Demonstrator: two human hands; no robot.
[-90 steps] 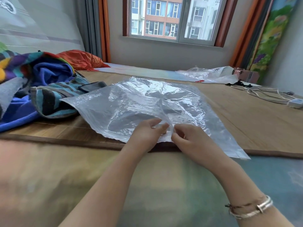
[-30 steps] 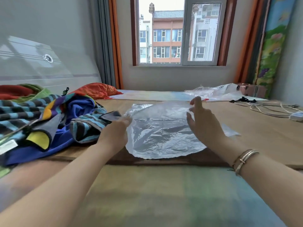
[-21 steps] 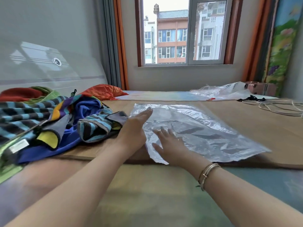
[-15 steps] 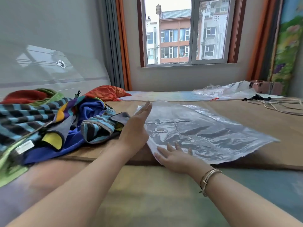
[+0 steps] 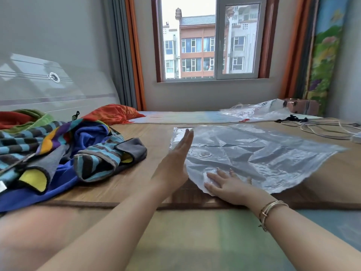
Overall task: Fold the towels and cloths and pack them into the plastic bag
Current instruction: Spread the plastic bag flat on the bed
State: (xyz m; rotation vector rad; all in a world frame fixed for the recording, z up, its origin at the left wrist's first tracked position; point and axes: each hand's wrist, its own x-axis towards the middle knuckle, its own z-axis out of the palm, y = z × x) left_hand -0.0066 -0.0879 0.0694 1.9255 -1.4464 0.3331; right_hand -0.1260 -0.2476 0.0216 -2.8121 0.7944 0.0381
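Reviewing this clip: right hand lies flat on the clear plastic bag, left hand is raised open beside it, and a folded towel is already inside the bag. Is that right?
Not quite. The head view shows the plastic bag flat and empty; the towels lie in an unfolded heap to its left. The rest holds: the right hand lies flat on the bag and the left hand is raised open beside it.

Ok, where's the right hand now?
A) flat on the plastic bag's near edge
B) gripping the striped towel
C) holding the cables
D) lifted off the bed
A: the right hand lies with fingers spread flat on the near edge of the plastic bag.
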